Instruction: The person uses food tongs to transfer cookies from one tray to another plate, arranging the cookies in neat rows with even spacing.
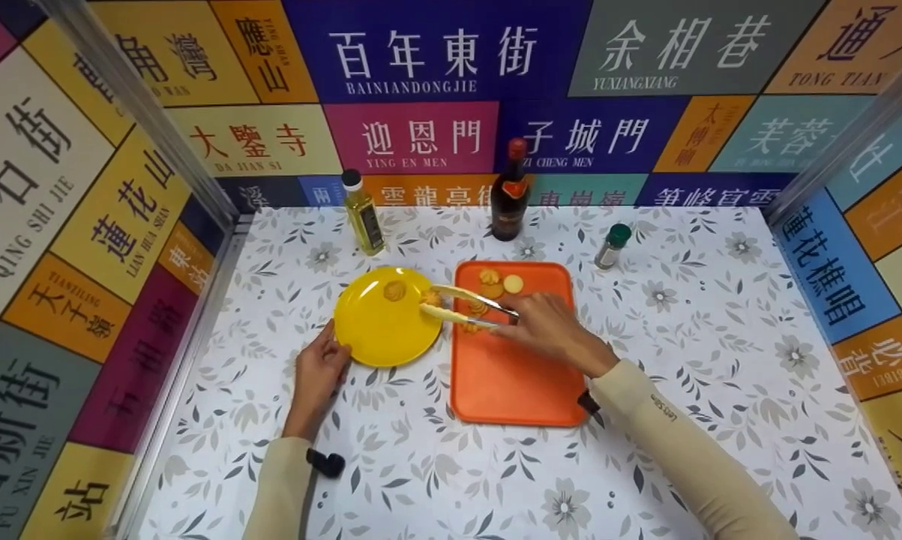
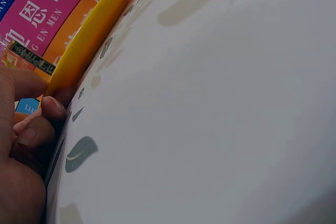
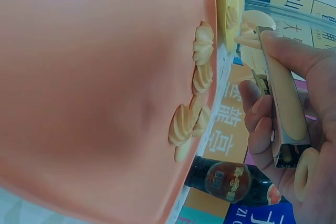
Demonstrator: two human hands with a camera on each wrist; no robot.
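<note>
My right hand [image 1: 552,326] grips a pair of tongs [image 1: 488,309] with cream-coloured tips. Between the tips sits a piped cookie [image 1: 430,299], over the right edge of the yellow plate [image 1: 383,337]. Another cookie [image 1: 394,290] lies on the plate near its far side. The plate's near-left rim is pinched by my left hand [image 1: 322,367]; in the left wrist view the fingers [image 2: 37,129] are curled at that rim. Several cookies [image 3: 181,124] lie at the far end of the orange tray [image 1: 518,390], partly hidden by the tongs in the head view.
Behind the plate stands an oil bottle [image 1: 364,221] with a black cap. A dark bottle [image 1: 509,202] with a red top is behind the tray, and a small green-capped jar [image 1: 612,247] stands to its right. Printed wall panels [image 1: 421,135] enclose the floral table [image 1: 690,330].
</note>
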